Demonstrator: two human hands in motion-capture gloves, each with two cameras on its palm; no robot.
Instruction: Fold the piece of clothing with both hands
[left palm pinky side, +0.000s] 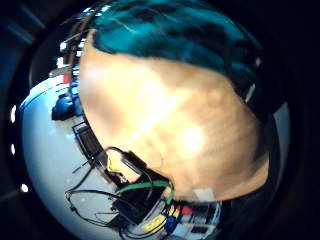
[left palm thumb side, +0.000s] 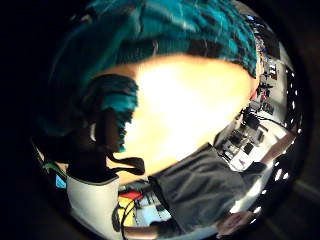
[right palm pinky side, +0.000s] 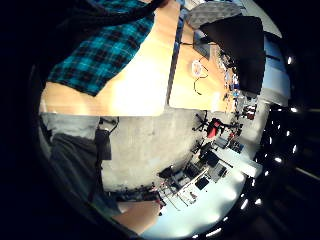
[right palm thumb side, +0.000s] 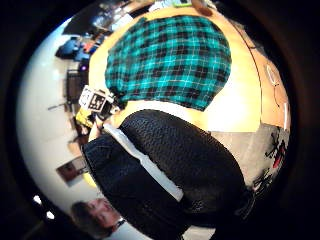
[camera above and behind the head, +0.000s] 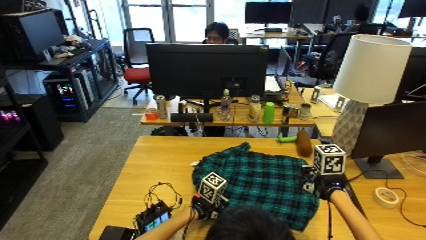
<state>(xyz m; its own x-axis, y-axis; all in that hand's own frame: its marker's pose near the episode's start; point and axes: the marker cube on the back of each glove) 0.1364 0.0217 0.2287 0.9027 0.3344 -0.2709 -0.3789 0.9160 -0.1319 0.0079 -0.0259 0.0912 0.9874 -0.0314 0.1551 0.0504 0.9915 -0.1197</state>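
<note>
One green-and-black checked shirt (camera above and behind the head: 261, 184) lies on the near wooden table (camera above and behind the head: 156, 161). Two gloved hands are at it: the left hand (camera above and behind the head: 202, 207) at its near left edge, the right hand (camera above and behind the head: 326, 185) at its right edge. To the right stands one white lamp (camera above and behind the head: 363, 85), with one roll of tape (camera above and behind the head: 385, 196) near it. On the far desk stand one large monitor (camera above and behind the head: 207, 69) and about seven bottles and cans (camera above and behind the head: 260, 111) in a row.
</note>
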